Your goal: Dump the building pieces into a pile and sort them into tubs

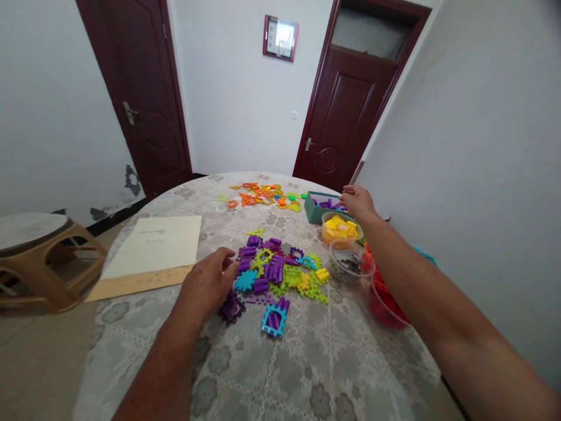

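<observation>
Counted two bare hands over one cloth-covered table (254, 374); saw the left hand (210, 278) at the left edge of one mixed pile of pieces (274, 270), with fingers loosely curved, just beside purple pieces; could not tell anything held there; saw the right hand (357, 202) at one green box (313, 214) of purple pieces (326, 204), with fingers drawn narrow; could not tell anything pinched; counted three teal pieces about the pile, including one square frame (265, 320) at the near edge, and two yellow ones at the right; found the purple and lime pieces too crowded to count; counted three tubs under or beside the right forearm, one of yellow pieces (337, 227), one of grey pieces (350, 264), one of red pieces (383, 286); noted one orange-and-yellow cluster (258, 196) farther off, one stool (65, 257) and two doors (346, 105).
</observation>
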`<state>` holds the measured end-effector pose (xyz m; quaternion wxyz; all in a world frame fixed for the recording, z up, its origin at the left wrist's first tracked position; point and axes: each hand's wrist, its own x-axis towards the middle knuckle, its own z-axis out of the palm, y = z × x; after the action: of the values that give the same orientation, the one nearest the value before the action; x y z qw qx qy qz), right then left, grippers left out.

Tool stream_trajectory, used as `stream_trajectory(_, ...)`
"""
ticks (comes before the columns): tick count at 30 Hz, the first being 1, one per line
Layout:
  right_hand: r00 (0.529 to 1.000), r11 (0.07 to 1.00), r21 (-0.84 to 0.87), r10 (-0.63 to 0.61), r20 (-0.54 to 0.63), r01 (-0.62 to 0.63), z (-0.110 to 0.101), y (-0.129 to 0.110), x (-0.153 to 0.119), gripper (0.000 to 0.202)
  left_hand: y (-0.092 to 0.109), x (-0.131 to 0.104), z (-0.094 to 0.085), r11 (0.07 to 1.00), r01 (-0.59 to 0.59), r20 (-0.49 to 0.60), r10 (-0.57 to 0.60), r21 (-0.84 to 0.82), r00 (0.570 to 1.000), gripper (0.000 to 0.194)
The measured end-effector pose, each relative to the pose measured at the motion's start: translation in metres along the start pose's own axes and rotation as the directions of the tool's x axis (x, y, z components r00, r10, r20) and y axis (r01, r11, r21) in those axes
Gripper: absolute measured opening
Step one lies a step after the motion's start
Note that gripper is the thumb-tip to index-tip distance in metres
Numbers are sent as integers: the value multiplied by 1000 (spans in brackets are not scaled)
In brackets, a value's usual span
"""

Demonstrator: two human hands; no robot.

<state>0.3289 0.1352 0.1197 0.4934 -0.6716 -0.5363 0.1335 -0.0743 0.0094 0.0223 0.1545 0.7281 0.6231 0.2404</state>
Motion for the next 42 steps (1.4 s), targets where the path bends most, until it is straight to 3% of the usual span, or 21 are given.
stream_trajectory(2,998,1000,-1,-24,54,24,9,0,-25,31,-9,2,3,999,-10,59,7,42,998,38)
stream_trajectory(4,974,996,-18,-78,212,84,19,-1,-61,26,-15,2,7,995,-14,115,3,97,993,42)
stream_trajectory(7,863,965,-102,-165,478,242,33,-4,-124,23,-16,2,11,986,-16,177,-14,164,984,44)
stream_trajectory(9,801,912,-162,-232,553,376,40,-4,-164,22,-14,1,12,982,-26,198,-11,185,980,44)
stream_trajectory(12,724,868,-152,-284,629,473,46,-3,-208,24,-12,-1,10,983,-48,201,12,175,979,44)
stream_trajectory(15,606,863,-31,-328,725,505,44,-5,-231,27,-12,-2,7,991,-69,194,45,119,980,43)
stream_trajectory(19,367,823,169,-412,834,542,40,-10,-244,38,-16,-3,2,996,-70,229,56,54,972,43)
stream_trajectory(20,328,821,185,-408,852,540,40,-10,-246,42,-18,-3,1,997,-71,246,60,35,967,44)
stream_trajectory(22,293,826,182,-383,876,533,43,-7,-249,46,-21,-4,0,997,-75,282,72,1,957,48)
stream_trajectory(26,291,832,179,-373,881,525,48,-1,-250,45,-26,-6,-6,996,-80,352,84,-25,932,57)
stream_trajectory(30,343,862,188,-376,861,471,49,1,-248,40,-27,-8,-13,995,-73,405,95,-69,910,47)
stream_trajectory(33,369,921,207,-327,870,329,50,5,-248,31,-26,-8,-15,997,-67,403,81,-49,912,43)
stream_trajectory(37,388,963,265,-261,884,46,55,17,-247,26,-26,-6,-12,997,-80,407,67,14,911,44)
stream_trajectory(39,442,945,321,-259,859,-71,60,23,-245,33,-25,-5,-10,994,-99,410,73,42,909,43)
stream_trajectory(42,594,908,378,-206,778,-181,68,29,-240,42,-23,-5,-4,985,-149,371,108,86,922,47)
